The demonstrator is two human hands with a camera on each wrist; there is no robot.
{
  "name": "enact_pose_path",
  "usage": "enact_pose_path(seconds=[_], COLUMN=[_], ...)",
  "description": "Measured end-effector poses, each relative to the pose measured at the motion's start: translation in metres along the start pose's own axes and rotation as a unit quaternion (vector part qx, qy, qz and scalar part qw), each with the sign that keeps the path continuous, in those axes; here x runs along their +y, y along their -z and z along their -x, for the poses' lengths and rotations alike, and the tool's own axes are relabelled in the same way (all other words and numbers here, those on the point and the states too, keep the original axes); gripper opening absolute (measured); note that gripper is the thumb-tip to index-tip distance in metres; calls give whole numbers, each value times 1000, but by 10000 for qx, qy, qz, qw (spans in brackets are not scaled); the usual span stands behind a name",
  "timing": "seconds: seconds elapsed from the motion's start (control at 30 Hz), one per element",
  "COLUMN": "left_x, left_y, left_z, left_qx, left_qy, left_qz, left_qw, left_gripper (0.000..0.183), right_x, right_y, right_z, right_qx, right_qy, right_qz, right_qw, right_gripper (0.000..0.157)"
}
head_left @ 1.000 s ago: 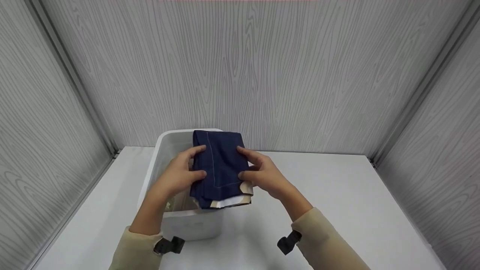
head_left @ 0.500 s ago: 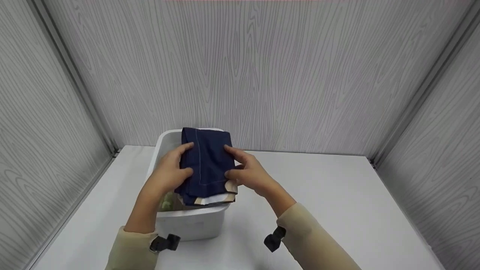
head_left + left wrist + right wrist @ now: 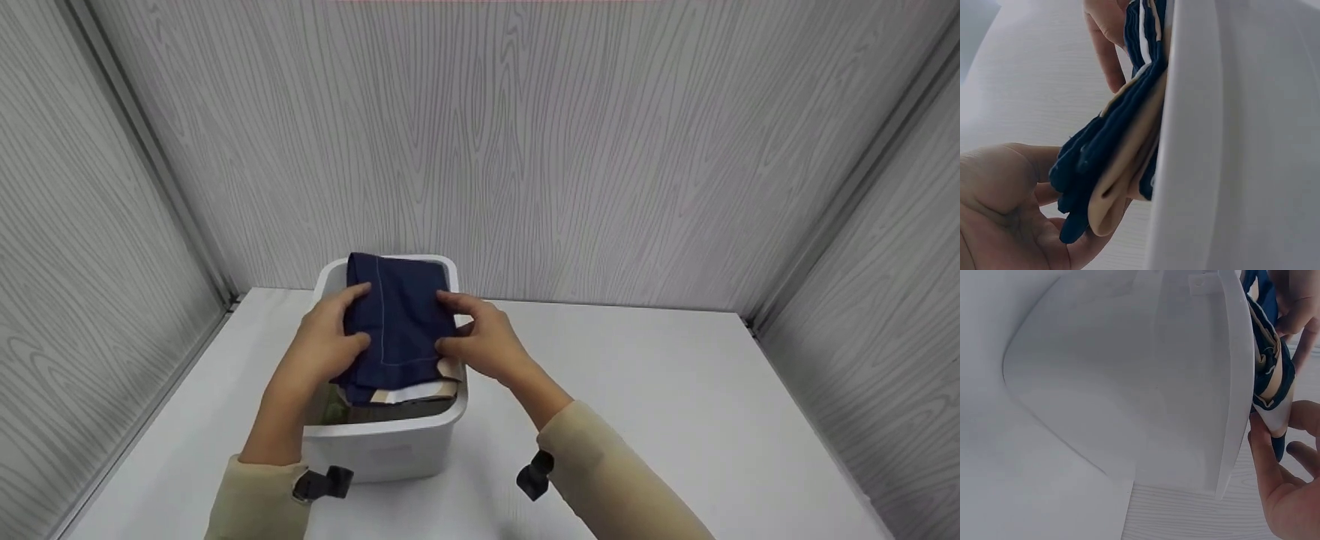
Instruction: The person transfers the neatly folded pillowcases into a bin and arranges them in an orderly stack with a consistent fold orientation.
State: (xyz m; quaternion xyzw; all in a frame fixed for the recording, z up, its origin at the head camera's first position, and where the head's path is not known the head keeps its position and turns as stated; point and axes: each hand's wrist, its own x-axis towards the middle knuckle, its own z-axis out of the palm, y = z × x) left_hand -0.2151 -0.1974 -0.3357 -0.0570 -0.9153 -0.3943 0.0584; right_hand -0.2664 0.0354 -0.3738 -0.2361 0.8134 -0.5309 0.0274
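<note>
A folded navy cloth [image 3: 405, 315] with beige and white layers along its near edge is held over the opening of a white plastic bin [image 3: 382, 450]. My left hand [image 3: 324, 341] grips its left side, thumb on top and other fingers partly hidden beneath. On the opposite side my right hand [image 3: 487, 337] pinches the right edge between thumb and fingers. In the left wrist view the stacked folds of the cloth [image 3: 1112, 140] show between thumb and fingers, beside the bin's rim [image 3: 1188, 140]. The right wrist view shows the cloth [image 3: 1275, 377] just above the rim.
Something green [image 3: 335, 409] lies inside the bin, mostly hidden by the cloth and left hand. The bin stands on a white table [image 3: 637, 390] left of centre. Grey wood-grain panels [image 3: 480, 150] enclose the table at the back and both sides.
Both hands have carried the folded cloth to the left, from partly beyond the bin's right rim to over its opening. The hold on it looks the same.
</note>
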Motion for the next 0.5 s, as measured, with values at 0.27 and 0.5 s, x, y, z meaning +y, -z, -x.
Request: enact_pose_path(seconds=[0.27,0.5], left_x=[-10,-13], left_y=[-2,1], left_z=[0,3], left_qx=[-37,447], left_qy=[205,307], left_qz=[-25,-132], left_qw=[9998,9984], left_gripper=[73,75], right_x=[3,17], right_y=[3,18], right_z=[5,12], right_qx=[520,1088], right_qy=[234,304], right_qz=[1202,1702], right_qw=[9911,9789], right_gripper=[57,46])
